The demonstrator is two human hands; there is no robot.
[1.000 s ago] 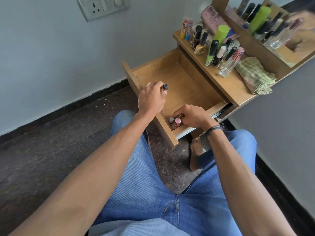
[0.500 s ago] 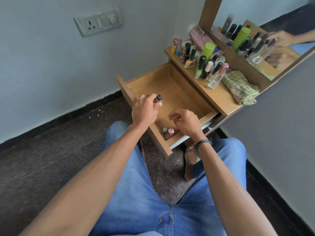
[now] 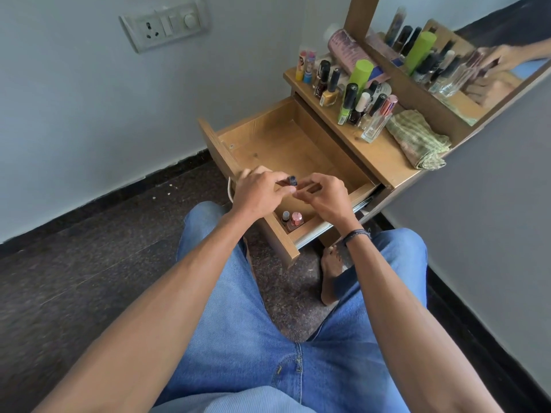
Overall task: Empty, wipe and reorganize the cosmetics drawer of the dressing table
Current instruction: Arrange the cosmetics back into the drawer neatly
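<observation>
Head view: half a second ago the right hand (image 3: 325, 199) hung low over the near corner of the drawer (image 3: 298, 150), apart from the left. Now it has come up and across to meet the left hand (image 3: 258, 192) above the drawer's front edge, just past 12 o'clock from the knees. The left hand's fingers are curled round a small bottle (image 3: 292, 180), as before, its dark cap poking out toward 3 o'clock. The right hand's thumb and forefinger are drawn narrow, tips right beside that cap; whether they touch it I cannot tell. Under the right hand, at 6 o'clock from the held bottle, two bottles (image 3: 291, 219) stand side by side in the drawer's near corner, one grey-capped and one pink-capped. The drawer is pulled out. At 1 o'clock the tabletop (image 3: 378, 156) carries the row of cosmetics (image 3: 348, 96), with a folded green cloth (image 3: 417, 138) at its 4 o'clock end.
</observation>
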